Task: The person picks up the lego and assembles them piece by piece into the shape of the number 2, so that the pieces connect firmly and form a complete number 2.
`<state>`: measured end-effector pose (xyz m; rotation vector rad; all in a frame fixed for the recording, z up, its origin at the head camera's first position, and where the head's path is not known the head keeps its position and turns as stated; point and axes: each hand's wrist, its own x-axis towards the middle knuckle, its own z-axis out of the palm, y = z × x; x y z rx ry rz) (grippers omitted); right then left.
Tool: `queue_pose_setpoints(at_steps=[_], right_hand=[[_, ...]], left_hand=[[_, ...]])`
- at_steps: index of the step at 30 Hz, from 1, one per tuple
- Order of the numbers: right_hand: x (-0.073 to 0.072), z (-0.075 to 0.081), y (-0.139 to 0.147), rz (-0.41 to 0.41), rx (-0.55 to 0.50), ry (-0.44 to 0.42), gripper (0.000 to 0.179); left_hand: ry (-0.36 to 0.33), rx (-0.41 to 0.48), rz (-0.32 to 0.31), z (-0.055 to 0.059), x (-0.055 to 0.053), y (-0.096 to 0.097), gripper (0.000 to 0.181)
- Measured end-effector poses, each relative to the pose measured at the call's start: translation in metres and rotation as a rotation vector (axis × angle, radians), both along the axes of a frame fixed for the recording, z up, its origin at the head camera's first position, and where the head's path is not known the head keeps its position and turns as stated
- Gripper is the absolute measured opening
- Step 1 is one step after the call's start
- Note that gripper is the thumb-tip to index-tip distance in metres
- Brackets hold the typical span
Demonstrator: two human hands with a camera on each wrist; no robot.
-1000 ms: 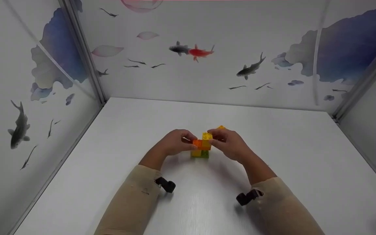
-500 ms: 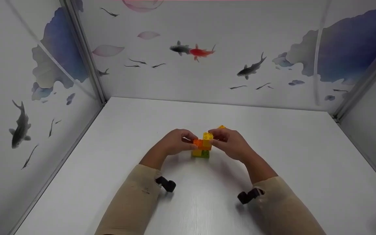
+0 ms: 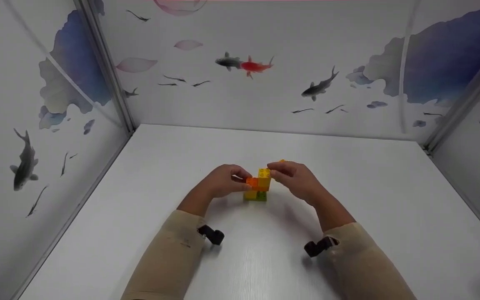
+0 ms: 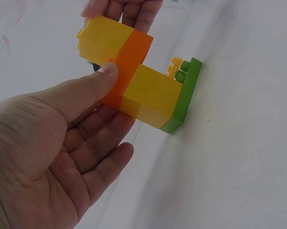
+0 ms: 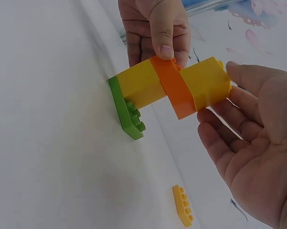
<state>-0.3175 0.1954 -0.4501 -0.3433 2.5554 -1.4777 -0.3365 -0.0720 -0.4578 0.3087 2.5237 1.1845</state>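
Note:
A small toy-brick stack stands on the white table: a flat green brick (image 5: 122,107) at the bottom, a yellow brick (image 4: 150,98) on one end of it, an orange brick (image 4: 129,67) across that, and a second yellow brick (image 5: 205,83) on the orange one's right end. My left hand (image 3: 225,181) pinches the orange brick between thumb and fingers. Beside the top yellow brick is my right hand (image 3: 296,179), its fingers loosely extended; the thumb lies close to the studs, and whether it touches them I cannot tell.
A loose flat yellow brick (image 5: 182,205) lies on the table (image 3: 252,258) beyond the right hand, mostly hidden by it in the head view. Printed panels (image 3: 265,104) enclose the table at the back and sides.
My right hand has loosened from the top yellow brick and shifted slightly right and up. The left hand and the stack stay in place.

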Motion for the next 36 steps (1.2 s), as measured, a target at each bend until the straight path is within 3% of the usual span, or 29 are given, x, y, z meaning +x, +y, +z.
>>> queue_pose_setpoints(at_steps=[6,9,14,18,24,36], right_hand=[[-0.018,-0.008,0.022,-0.163,-0.065,-0.05,0.043],[-0.028,-0.013,0.03,-0.257,-0.025,-0.071,0.045],[-0.043,-0.019,0.037,-0.337,0.067,-0.12,0.049],[-0.055,-0.021,0.038,-0.36,0.163,-0.142,0.051],[-0.07,-0.021,0.039,-0.352,0.211,-0.212,0.049],[-0.081,-0.031,0.03,-0.334,0.282,-0.227,0.053]], left_hand=[[-0.018,-0.007,0.008,0.001,0.0,0.001,0.03],[-0.021,-0.007,0.014,0.001,-0.001,0.002,0.03],[-0.037,-0.006,0.02,-0.001,-0.003,0.002,0.031],[-0.037,-0.006,0.021,-0.003,-0.003,0.002,0.031],[-0.034,-0.001,0.021,-0.002,-0.003,0.002,0.032],[-0.031,0.008,0.017,-0.001,-0.002,0.0,0.031]])
